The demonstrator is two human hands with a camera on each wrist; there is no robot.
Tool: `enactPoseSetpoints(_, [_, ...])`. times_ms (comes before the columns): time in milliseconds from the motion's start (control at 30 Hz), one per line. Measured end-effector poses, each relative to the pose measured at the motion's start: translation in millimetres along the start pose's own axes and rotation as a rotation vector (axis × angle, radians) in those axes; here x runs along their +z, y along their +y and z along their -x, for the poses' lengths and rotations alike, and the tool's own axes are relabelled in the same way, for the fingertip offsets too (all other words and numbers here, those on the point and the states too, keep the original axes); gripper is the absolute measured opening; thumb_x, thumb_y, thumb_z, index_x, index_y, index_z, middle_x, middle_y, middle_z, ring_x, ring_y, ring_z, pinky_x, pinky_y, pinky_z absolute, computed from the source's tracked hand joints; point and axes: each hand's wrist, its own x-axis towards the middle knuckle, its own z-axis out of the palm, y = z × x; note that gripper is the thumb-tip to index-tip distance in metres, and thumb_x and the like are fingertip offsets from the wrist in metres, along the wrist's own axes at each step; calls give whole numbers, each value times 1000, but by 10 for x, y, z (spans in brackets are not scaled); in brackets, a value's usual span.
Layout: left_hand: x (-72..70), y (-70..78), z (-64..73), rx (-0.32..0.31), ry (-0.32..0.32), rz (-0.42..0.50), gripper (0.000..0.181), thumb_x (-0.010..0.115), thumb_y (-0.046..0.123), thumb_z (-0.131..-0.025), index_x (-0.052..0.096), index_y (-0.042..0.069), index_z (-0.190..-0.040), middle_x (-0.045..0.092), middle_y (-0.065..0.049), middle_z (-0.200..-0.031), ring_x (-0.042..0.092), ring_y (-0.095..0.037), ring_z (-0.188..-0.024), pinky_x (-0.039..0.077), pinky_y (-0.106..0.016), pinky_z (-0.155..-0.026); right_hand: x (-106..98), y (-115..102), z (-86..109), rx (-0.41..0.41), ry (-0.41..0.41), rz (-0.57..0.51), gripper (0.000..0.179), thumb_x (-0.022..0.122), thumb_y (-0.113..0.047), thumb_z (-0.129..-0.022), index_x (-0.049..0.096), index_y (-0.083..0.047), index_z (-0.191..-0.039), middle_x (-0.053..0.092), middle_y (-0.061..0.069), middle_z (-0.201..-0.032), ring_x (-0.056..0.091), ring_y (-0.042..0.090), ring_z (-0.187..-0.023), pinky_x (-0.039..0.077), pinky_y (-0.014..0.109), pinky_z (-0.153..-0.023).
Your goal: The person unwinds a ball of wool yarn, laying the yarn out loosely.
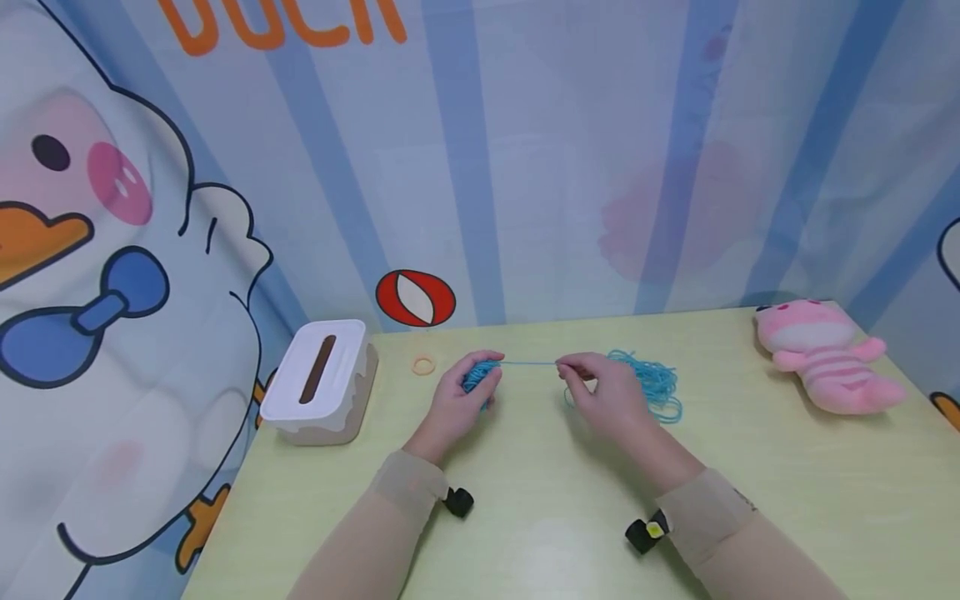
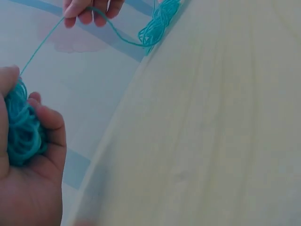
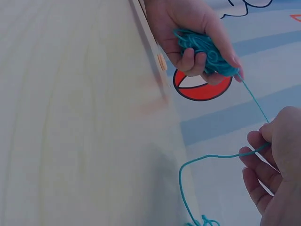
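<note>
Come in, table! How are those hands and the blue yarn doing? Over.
Left hand gripping yarn bundle; right hand pinching strand. Strand straight between hands. Loose yarn pile on table near right hand. Nothing visible blocking the strand.

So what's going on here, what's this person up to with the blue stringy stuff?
A person is handling blue yarn over a table. The left hand holds a bundle of yarn, and the right hand pinches the strand running from it, stretched straight between the hands. Beyond the right hand, the strand hangs slack toward a loose pile of yarn. A lidded box stands to the left, a pink plush toy lies to the right.
</note>
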Motion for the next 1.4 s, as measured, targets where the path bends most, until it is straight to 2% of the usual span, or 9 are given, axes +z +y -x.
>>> enactPoseSetpoints(167, [-16, -15, -10, -13, 53, 0, 35, 67, 31, -112, 67, 12, -141, 78, -5, -125, 62, -21, -83, 55, -22, -73, -175, 95, 59, -13, 44, 4, 22, 70, -17, -109, 80, -5, -124, 85, 8, -104, 81, 30, -99, 66, 49, -83])
enactPoseSetpoints(333, [-26, -24, -11, -35, 83, -5, 35, 65, 33, -113, 64, 11, -140, 69, -15, -106, 66, -22, -85, 59, -25, -80, -343, 197, 133, -9, 69, 14, 21, 70, -16, -108, 81, -5, -122, 85, 9, -103, 81, 30, -95, 66, 45, -80])
enactPoseSetpoints(467, [-25, -35, -23, -54, 81, 52, 39, 59, 33, -116, 58, 5, -143, 70, -21, -113, 70, -21, -85, 64, -27, -82, -457, 302, 183, 11, 100, 55, 21, 73, -16, -107, 82, -5, -122, 85, 9, -102, 80, 29, -92, 63, 37, -78])
enactPoseSetpoints(600, [-27, -43, -38, -64, 105, 100, 42, 55, 31, -117, 55, -2, -143, 74, -18, -123, 74, -17, -85, 67, -29, -80, -579, 410, 244, 35, 120, 76, 20, 73, -15, -106, 82, -5, -121, 84, 8, -99, 78, 28, -89, 58, 26, -73])
enactPoseSetpoints(800, [-34, -57, -47, -66, 162, 76, 43, 57, 36, -116, 58, 2, -143, 74, -17, -117, 67, -18, -78, 62, -25, -72, -780, 543, 349, 110, 92, 117, 24, 68, -21, -109, 80, -6, -124, 83, 9, -99, 73, 23, -87, 54, 22, -69])
enactPoseSetpoints(933, [-45, -71, -48, -62, 180, 79, 43, 59, 37, -115, 58, 4, -144, 72, -23, -121, 64, -20, -79, 60, -24, -71, -862, 644, 393, 157, 50, 177, 27, 67, -23, -110, 80, -4, -123, 83, 12, -102, 72, 23, -86, 55, 28, -73])
enactPoseSetpoints(1067, [-54, -90, -49, -54, 169, 93, 45, 61, 34, -115, 57, 3, -146, 70, -26, -124, 65, -22, -82, 61, -24, -74, -906, 739, 407, 214, -29, 241, 29, 67, -23, -109, 80, -2, -123, 83, 18, -106, 73, 30, -90, 56, 42, -75])
enactPoseSetpoints(1267, [-47, -68, -34, -54, 126, -6, 44, 68, 29, -111, 60, 14, -152, 68, -14, -111, 67, -23, -84, 59, -24, -80, -925, 806, 410, 267, -107, 303, 31, 67, -23, -106, 81, -1, -125, 77, 29, -121, 74, 44, -101, 58, 58, -82])
enactPoseSetpoints(1400, [-30, -30, -21, -76, 89, -46, 45, 68, 26, -111, 61, 27, -156, 66, -9, -112, 66, -22, -89, 58, -25, -82, -870, 709, 380, 251, -65, 300, 35, 65, -18, -104, 76, 3, -130, 70, 31, -120, 67, 49, -106, 55, 62, -86])
